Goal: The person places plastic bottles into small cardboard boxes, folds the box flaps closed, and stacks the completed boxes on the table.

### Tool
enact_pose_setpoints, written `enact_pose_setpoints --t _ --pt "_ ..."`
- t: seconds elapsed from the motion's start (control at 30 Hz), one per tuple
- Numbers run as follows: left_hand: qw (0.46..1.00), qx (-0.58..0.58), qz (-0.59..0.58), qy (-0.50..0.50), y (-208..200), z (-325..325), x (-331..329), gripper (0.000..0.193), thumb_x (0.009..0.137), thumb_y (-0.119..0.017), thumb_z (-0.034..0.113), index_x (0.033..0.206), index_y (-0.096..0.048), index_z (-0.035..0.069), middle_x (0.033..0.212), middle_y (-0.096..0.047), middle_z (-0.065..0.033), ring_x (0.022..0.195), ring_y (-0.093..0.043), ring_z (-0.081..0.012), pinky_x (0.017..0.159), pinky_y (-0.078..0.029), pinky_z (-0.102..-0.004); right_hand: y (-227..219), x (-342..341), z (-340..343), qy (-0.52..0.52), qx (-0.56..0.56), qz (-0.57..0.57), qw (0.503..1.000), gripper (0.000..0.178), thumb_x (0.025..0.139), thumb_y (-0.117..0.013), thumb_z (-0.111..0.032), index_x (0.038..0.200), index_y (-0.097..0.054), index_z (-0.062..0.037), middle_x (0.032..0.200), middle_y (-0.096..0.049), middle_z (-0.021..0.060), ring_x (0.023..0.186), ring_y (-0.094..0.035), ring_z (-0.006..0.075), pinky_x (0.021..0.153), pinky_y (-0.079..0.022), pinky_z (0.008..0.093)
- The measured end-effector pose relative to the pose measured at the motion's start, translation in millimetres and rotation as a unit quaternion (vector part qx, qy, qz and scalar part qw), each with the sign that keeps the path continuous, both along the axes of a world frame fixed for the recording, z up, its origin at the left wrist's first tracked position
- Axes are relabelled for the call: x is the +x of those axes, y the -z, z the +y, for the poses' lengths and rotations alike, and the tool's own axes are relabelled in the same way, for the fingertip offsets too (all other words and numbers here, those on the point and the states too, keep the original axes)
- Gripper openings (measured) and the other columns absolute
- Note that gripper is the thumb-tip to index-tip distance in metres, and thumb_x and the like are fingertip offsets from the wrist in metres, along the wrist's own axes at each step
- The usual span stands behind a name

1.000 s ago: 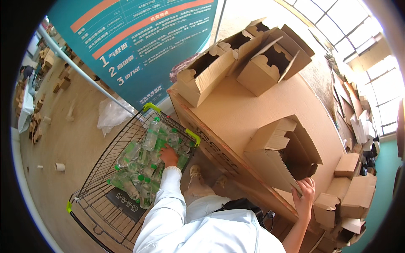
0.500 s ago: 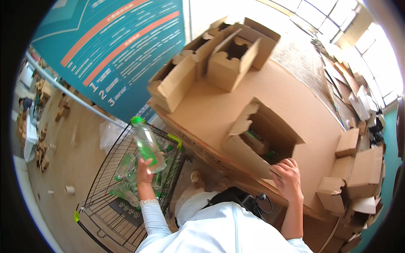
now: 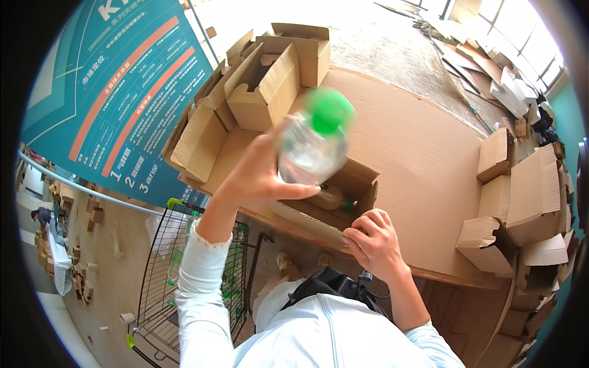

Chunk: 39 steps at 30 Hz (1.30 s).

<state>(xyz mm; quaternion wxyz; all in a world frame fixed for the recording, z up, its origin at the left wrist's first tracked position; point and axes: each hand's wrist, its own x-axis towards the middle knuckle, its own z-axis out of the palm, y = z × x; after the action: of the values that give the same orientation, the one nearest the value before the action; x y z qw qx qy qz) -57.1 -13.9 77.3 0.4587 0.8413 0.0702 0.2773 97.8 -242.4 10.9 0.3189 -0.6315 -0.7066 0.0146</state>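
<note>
My left hand (image 3: 254,175) is closed around a clear plastic bottle (image 3: 310,153) with a green cap, raised over an open cardboard box (image 3: 313,226). Motion blurs the bottle, which tilts with its cap toward the far side. Inside the box lies at least one bottle (image 3: 329,197) with a brownish look and a green cap; the raised bottle and left hand hide part of the box. Fingers of my right hand (image 3: 375,239) grip the box's near right edge. The box stands at the near edge of a cardboard-covered table (image 3: 423,178).
A wire shopping cart (image 3: 150,300) with several green-capped bottles stands left of the table. Open cardboard boxes (image 3: 261,101) line the table's far left, and more boxes (image 3: 488,245) are stacked at right. A teal printed board (image 3: 123,92) stands behind the cart.
My left hand has lifted the bottle from above the cart up and rightward to over the box. My right hand stays on the box edge. The view has shifted.
</note>
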Motion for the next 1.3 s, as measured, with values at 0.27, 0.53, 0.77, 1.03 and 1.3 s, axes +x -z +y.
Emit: enact_pose_setpoints --t 0.27,0.53,0.77,1.03,1.3 --pt "0.787 0.159 0.549 0.231 46 18 60 0.085 0.054 -0.083 0.015 0.131 -0.049 0.002 0.111 -0.066 -0.0200 0.101 -0.064 -0.0344 0.087 -0.051 -0.0385 15 -2 -4 0.011 0.053 0.019 0.998 0.009 0.077 -0.074 -0.009 0.083 -0.067 -0.0100 0.083 -0.061 0.0035 0.086 -0.055 0.0223 0.088 -0.044 0.0389" --pt "0.730 0.205 0.557 0.339 151 26 62 0.073 0.070 -0.081 0.022 0.137 -0.053 0.016 0.132 -0.058 -0.0161 0.120 -0.054 -0.0366 0.102 -0.044 -0.0408 10 -2 -1 -0.014 0.057 0.035 0.998 0.004 0.075 -0.073 -0.008 0.078 -0.071 -0.0097 0.079 -0.064 0.0036 0.080 -0.055 0.0218 0.082 -0.046 0.0396" --pt "0.847 0.116 0.482 0.192 77 16 27 0.044 0.088 -0.063 0.019 0.129 -0.057 0.003 0.118 -0.064 -0.0212 0.108 -0.060 -0.0361 0.095 -0.047 -0.0418 19 -2 -3 -0.020 0.026 0.025 0.999 0.014 0.074 -0.074 -0.010 0.087 -0.071 -0.0107 0.090 -0.065 0.0065 0.090 -0.056 0.0248 0.086 -0.046 0.0415" --pt "0.980 0.079 0.090 -0.160 5 -9 -77 0.051 0.084 -0.072 0.024 0.128 -0.058 0.001 0.129 -0.060 -0.0178 0.121 -0.057 -0.0313 0.103 -0.043 -0.0386 33 3 -19 0.144 0.123 0.143 0.972 0.063 0.077 -0.076 -0.043 0.126 -0.055 -0.0086 0.122 -0.056 0.0145 0.117 -0.051 0.0344 0.101 -0.041 0.0472" --pt "0.974 0.017 0.188 -0.128 74 2 -91 0.056 0.076 -0.080 0.032 0.118 -0.062 -0.001 0.111 -0.068 -0.0169 0.104 -0.065 -0.0279 0.091 -0.050 -0.0355 81 6 -11 0.052 -0.047 0.102 0.992 0.064 0.072 -0.082 -0.024 0.126 -0.053 -0.0059 0.135 -0.053 0.0141 0.126 -0.049 0.0333 0.106 -0.039 0.0470"
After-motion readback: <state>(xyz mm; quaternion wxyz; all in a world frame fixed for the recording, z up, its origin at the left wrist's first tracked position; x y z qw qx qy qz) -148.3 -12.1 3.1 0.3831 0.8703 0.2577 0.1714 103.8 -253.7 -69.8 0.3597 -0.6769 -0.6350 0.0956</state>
